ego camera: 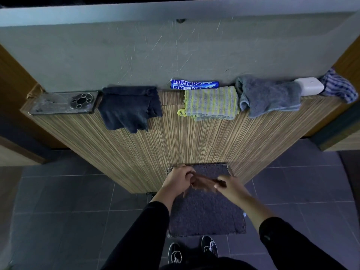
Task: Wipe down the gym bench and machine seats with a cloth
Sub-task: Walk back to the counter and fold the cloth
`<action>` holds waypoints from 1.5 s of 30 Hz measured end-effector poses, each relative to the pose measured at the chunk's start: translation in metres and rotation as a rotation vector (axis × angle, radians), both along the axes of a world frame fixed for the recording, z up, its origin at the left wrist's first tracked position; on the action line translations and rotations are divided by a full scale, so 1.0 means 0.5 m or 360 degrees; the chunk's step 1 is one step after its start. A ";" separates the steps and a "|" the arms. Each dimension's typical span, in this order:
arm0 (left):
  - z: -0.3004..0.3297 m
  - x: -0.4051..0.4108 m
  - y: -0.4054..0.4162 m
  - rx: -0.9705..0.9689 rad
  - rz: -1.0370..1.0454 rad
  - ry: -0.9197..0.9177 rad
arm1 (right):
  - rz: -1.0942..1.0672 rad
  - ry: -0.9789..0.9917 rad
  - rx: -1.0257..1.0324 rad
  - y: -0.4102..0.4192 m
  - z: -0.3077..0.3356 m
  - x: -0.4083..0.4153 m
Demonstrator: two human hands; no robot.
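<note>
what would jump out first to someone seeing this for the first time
The row of cloths draped over the wooden ledge: a dark cloth at left, a striped yellow-grey one in the middle, a grey towel at right. Behind them lie blue Mentos rolls. Low in the middle, the left hand and right hand meet, blurred, over a dark mat.

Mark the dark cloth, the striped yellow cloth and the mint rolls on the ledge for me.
dark cloth (129,108), head view, middle of the hanging fabric.
striped yellow cloth (212,103), head view, centre of the folded top.
mint rolls (193,84), head view, middle of the blue wrappers.
</note>
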State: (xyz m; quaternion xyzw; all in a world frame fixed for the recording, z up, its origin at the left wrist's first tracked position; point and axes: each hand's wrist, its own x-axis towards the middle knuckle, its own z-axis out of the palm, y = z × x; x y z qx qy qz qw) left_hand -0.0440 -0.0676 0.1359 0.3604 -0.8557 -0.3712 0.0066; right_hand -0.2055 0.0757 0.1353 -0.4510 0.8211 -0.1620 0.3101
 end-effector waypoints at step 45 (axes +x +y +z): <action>-0.311 -0.073 0.066 -0.0400 -0.0140 -0.0665 | -0.0059 0.0044 0.0157 -0.031 -0.336 -0.031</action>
